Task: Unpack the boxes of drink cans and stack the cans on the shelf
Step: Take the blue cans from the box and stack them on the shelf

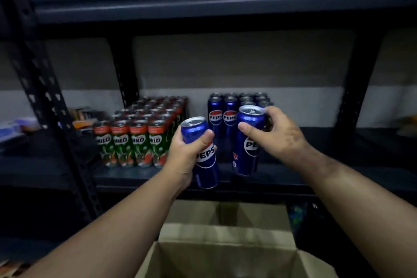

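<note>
My left hand (187,153) grips a blue Pepsi can (203,165), tilted a little, in front of the dark shelf board (327,171). My right hand (275,133) holds a second blue Pepsi can (247,156) by its upper part; its base is at the shelf's front, and I cannot tell whether it touches. Behind it stands a block of several blue Pepsi cans (222,117). To the left is a block of several green Milo cans (137,137). An open cardboard box (225,239) sits below, between my forearms.
A black metal upright (47,101) rises at the left and another upright (358,106) at the right. The upper shelf beam (225,9) runs overhead. Blurred small items (20,126) lie on the neighbouring shelf at far left. Bare shelf board lies right of the Pepsi block.
</note>
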